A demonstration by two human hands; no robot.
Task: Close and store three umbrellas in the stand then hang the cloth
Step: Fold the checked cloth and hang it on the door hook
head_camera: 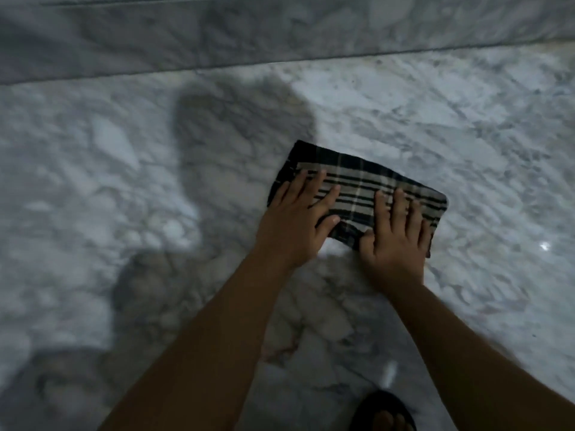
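Head view looks straight down at a marble floor. A folded checked cloth lies flat on it, slanting from upper left to lower right. The left hand rests on the cloth's left end with fingers straight and spread; the right hand presses the right end, fingers straight, covering the near corner. Both palms hang past the near edge. A step edge crosses the floor well beyond the cloth. Bare marble surrounds the cloth on all sides. A sandalled foot stands near the bottom.
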